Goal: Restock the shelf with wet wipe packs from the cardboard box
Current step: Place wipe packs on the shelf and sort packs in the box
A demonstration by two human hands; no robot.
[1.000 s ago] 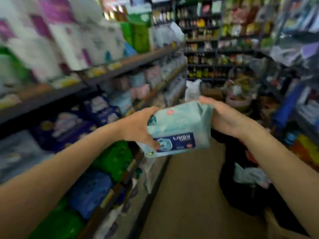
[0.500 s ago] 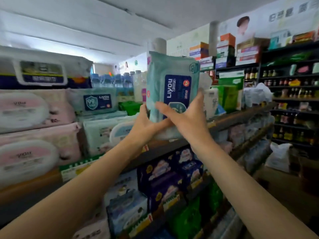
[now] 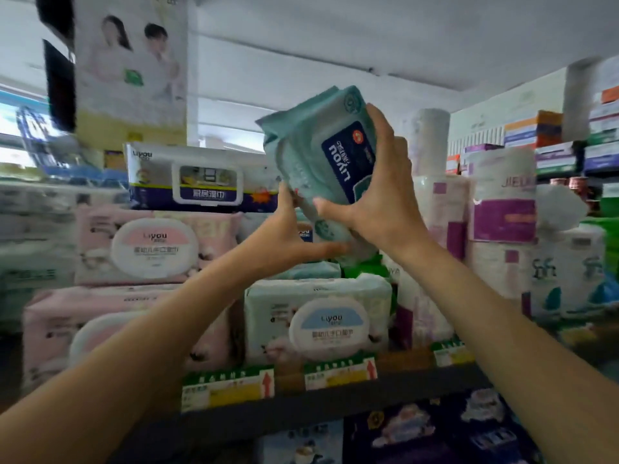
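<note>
I hold a teal wet wipe pack [image 3: 315, 152] with a dark blue label up in front of the shelf [image 3: 335, 405], tilted on end above the stacked packs. My left hand [image 3: 288, 239] supports its lower edge from below. My right hand [image 3: 382, 192] grips its right side, fingers wrapped over the label. Under the pack lie more teal packs [image 3: 311, 271] on top of a pale green wipe pack with a blue-topped lid [image 3: 318, 316]. The cardboard box is out of view.
Pink wipe packs [image 3: 150, 246] are stacked to the left, with a white and navy pack [image 3: 201, 177] on top. Paper rolls with purple labels [image 3: 499, 209] stand to the right. Price tags [image 3: 338, 373] line the shelf edge. Darker packs [image 3: 435, 430] fill the shelf below.
The view has turned to face the shelf. Both hands have carried the teal pack up and further over the stacked packs, tilting it left.
</note>
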